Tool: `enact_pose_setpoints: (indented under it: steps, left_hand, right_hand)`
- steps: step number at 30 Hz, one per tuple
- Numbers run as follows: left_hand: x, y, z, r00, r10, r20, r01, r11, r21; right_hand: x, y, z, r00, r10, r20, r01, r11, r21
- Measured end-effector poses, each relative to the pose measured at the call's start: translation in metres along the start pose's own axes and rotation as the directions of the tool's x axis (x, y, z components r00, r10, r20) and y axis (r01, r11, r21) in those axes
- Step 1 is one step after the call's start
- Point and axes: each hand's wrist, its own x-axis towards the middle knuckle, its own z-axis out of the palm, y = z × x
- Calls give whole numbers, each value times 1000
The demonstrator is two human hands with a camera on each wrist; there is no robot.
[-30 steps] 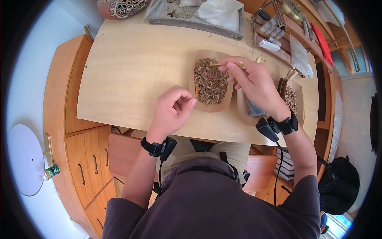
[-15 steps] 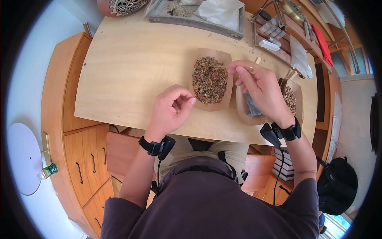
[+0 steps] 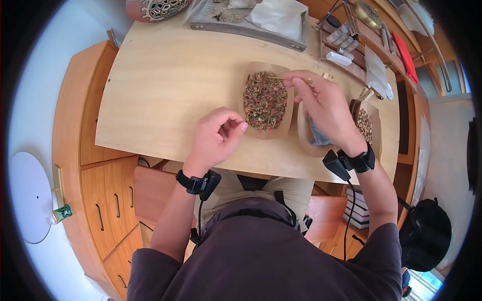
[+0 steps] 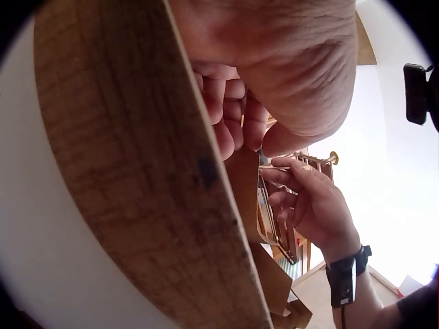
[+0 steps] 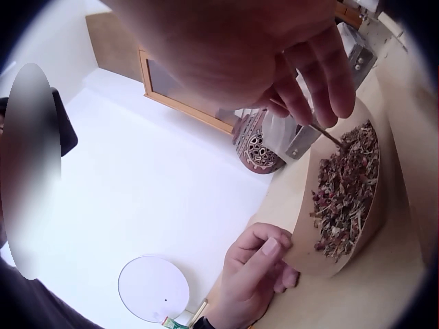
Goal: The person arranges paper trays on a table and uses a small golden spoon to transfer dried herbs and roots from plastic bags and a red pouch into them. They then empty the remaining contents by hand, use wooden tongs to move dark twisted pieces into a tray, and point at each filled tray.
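A brown paper tray (image 3: 281, 133) on the desk holds a heap of mixed dried herbs (image 3: 266, 103), with red and orange bits among them. My left hand (image 3: 216, 138) is at the tray's near left edge, thumb and forefinger pinching its corner, as the left wrist view shows. Over the far right side of the tray, my right hand (image 3: 324, 103) pinches a thin brass-coloured stick (image 5: 328, 135) with a rounded upper end. The stick's lower tip reaches into the herbs. Its grip is partly hidden behind the fingers.
To the right stand a second paper tray (image 3: 306, 143) with a blue-grey packet and another with chopped pale pieces (image 3: 365, 125). A grey wooden tray (image 3: 246, 31) with white paper lies at the back. A wooden rack (image 3: 346, 60) with small bottles stands back right.
My right hand has shifted a little right and then back left with the stick, its tip staying around the herbs' far side. My left hand has held its place at the tray.
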Motion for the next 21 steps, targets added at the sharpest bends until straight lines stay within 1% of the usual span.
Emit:
enact_pose_setpoints:
  steps: [1,4,7,10,11,13,16,19,21]
  left_hand:
    - [0,0,0,1000,6,0,-6,1000,2]
    - [0,-1,2,1000,-8,10,8,1000,-19]
    - [0,0,1,1000,-17,21,17,1000,-14]
    - [1,4,0,999,-49,16,49,999,-5]
    - [0,5,0,998,-66,16,66,998,-5]
    - [0,2,1,1000,-21,7,21,1000,-4]
    - [1,3,1,1000,4,-1,-4,1000,2]
    - [0,2,1,1000,4,-2,-4,1000,0]
    - [1,1,2,1000,-5,6,5,1000,-8]
  right_hand:
    - [-1,0,-3,998,57,-13,-58,998,-17]
    - [-4,-1,-4,991,86,-104,-87,996,-6]
    - [-4,5,5,997,-45,-70,43,998,-39]
    - [-1,-8,13,990,-122,-69,127,990,62]
    - [1,-9,15,990,-131,-57,133,990,51]
    - [4,-11,17,989,-145,-34,146,989,28]
    - [0,-15,16,989,-132,-61,136,988,72]
    - [-10,-24,8,999,-36,-24,39,986,161]
    - [-13,-23,9,997,-77,-29,80,987,138]
